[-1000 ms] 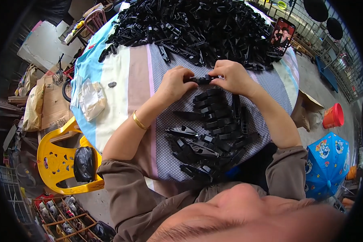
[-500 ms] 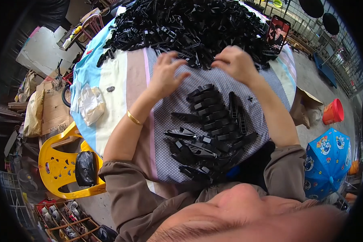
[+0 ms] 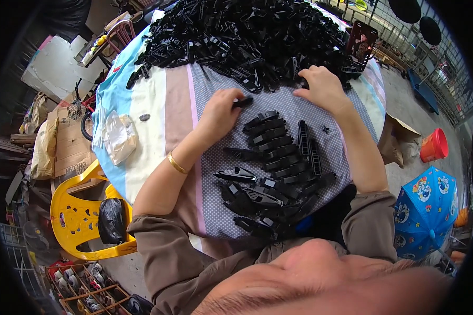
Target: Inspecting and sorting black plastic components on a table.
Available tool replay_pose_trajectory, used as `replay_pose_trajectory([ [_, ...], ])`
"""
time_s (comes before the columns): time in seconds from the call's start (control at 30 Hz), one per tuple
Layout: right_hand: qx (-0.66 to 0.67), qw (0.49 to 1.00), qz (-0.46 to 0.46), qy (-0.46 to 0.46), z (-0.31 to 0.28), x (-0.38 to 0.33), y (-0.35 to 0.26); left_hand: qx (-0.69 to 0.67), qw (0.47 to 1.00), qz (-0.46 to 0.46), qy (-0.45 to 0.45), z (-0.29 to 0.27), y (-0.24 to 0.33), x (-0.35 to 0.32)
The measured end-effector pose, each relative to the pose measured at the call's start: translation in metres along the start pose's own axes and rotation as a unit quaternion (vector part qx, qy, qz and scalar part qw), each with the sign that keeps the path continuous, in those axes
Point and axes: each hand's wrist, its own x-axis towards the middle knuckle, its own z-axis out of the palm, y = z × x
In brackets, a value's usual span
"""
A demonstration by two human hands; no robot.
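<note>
Black parts (image 3: 236, 42) on striped tablecloth (image 3: 180, 110): large heap (image 3: 278, 44) at far side, smaller group (image 3: 278, 149) nearer you. Your right hand (image 3: 323, 90) at heap's near edge, finger closure cannot be told. Your left hand (image 3: 219, 113) pinches one part (image 3: 243, 101) between thumb and fingers.

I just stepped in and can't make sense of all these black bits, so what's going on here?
A person is handling black plastic parts at a cloth-covered table. The left hand holds a small black part above the cloth. The right hand is at the near edge of a big heap of black parts; whether it grips one is unclear. Nearer the person, a neat row of black pieces lies beside other loose ones.
</note>
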Motion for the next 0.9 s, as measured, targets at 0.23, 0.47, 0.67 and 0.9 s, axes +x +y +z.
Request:
replay_pose_trajectory([
  [0.23,-0.029,0.997,-0.035,-0.059,0.002,0.003,0.005,-0.036,0.991,0.125,-0.020,0.008,0.004,0.002],
  [0.47,0.128,0.985,-0.115,0.012,0.013,0.001,-0.011,-0.110,0.992,0.057,-0.038,0.005,0.008,0.002],
  [0.67,0.239,0.956,-0.167,-0.029,0.023,0.006,-0.014,-0.013,0.999,-0.022,-0.043,0.005,0.006,-0.002],
  [0.9,0.289,0.938,-0.178,-0.064,0.020,0.004,-0.008,-0.065,0.996,-0.023,-0.052,0.004,0.006,-0.001],
])
